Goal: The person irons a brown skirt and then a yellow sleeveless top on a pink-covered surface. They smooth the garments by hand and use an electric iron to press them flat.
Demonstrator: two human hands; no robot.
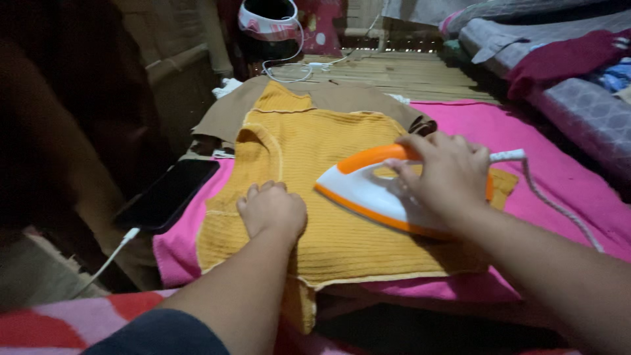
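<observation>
From the head view, the right hand [447, 172] was wrapped around the orange handle of the iron [381, 190], gripping it. The iron, white with orange trim, sat flat on the yellow top [309, 151], nose pointing toward the left hand. Its white cord [559, 207] trailed off to the right across the pink cloth [559, 171].

The left hand [271, 209] lay palm down on the top, fingers loosely curled and holding nothing, just pressing the knit flat near its left edge. It rested just beside the iron's nose, not touching it.

The top was spread over the pink cloth, with a brown garment [342, 95] under its far end. A dark phone [167, 195] lay at the cloth's left edge, a white cable plugged into its near end. Folded clothes [565, 59] were heaped at the far right.
</observation>
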